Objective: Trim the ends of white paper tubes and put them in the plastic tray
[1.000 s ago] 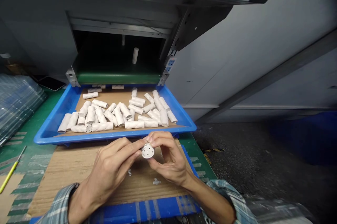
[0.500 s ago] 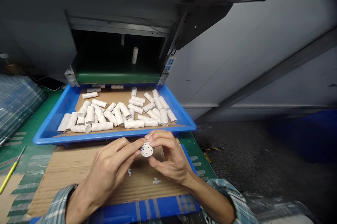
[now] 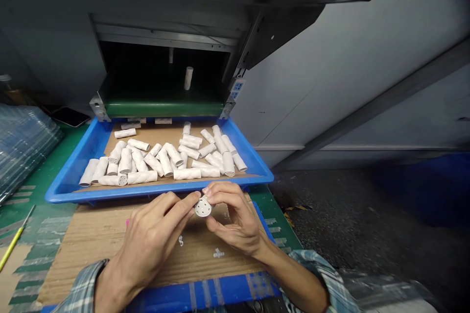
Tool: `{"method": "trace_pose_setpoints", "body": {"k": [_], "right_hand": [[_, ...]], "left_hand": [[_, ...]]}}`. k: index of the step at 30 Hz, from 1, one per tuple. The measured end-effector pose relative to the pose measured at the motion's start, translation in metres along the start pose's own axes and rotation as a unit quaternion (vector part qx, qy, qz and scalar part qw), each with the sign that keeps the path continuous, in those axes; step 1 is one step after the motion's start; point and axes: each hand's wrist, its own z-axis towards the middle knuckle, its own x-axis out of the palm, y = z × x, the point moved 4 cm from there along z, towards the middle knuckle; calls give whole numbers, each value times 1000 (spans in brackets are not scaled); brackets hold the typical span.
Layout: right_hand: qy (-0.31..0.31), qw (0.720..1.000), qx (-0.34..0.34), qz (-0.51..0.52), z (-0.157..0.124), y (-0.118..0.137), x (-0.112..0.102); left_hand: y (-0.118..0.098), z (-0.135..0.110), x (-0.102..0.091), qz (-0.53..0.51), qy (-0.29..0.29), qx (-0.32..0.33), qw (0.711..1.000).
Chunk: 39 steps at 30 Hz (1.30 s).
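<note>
Between both hands is a small white cylinder [image 3: 203, 207], its round end with several small holes turned toward me. My right hand [image 3: 237, 220] pinches it from the right with thumb and fingers. From the left, my left hand [image 3: 156, 229] presses its fingertips against it; the left thumb is mostly hidden. Past the hands, a blue tray [image 3: 161, 190] lined with cardboard holds several similar white tubes [image 3: 141, 177], lying and leaning in a loose pile. Under my hands lies a brown cardboard sheet [image 3: 99, 234] with small white scraps [image 3: 218, 253] on it. A bit of pink shows beside my left hand.
A green conveyor belt [image 3: 165, 108] ends above the tray's far edge, with a white tube [image 3: 188, 78] standing on it. To the left are a yellow-handled tool [image 3: 12, 247], a dark phone [image 3: 70, 116] and clear plastic packaging [image 3: 25, 144]. A power socket [image 3: 237, 88] hangs beside the belt.
The white cylinder has turned slightly and shifted a little to the left. My left hand has moved slightly, and a bit of pink now shows beside it. The tray's tubes are unchanged.
</note>
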Motion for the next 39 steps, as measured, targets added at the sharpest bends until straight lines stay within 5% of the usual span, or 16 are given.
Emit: {"method": "trace_pose_setpoints", "body": {"k": [14, 25, 39], "right_hand": [[-16, 980, -99, -173, 2, 12, -1], [-14, 963, -157, -216, -2, 11, 3], [-17, 977, -118, -177, 2, 13, 0]], "left_hand": [[-23, -6, 8, 204, -32, 18, 978], [-13, -7, 10, 10, -21, -58, 998], [-9, -6, 10, 3, -24, -55, 998]]}}
